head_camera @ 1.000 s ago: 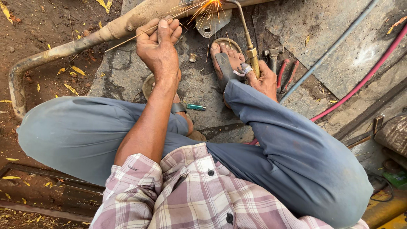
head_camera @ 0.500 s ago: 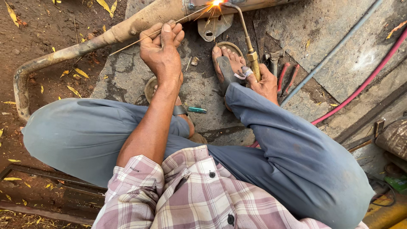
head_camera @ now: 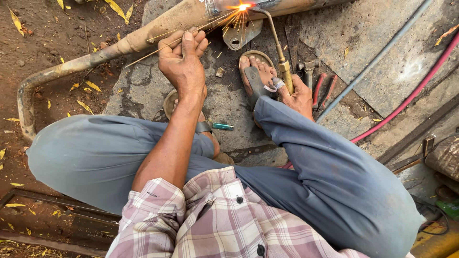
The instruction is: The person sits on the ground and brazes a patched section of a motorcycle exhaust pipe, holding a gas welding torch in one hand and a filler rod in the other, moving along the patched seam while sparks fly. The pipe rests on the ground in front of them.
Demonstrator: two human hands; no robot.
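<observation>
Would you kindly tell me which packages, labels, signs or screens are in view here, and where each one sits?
None in view: no package, label, sign or screen shows.
Nearest to one: a small teal tube-shaped item lying on the stone slab, between the person's legs, below the left hand; any marking on it is too small to tell.
Green object at the right edge, partly cut off; cannot tell what it is.

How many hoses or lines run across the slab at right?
2: a blue-grey line running diagonally from top right, and a pink hose right of it. Others may be hidden.

rusty matt metal pipe [head_camera: 143, 38], brass torch [head_camera: 282, 62]
</observation>
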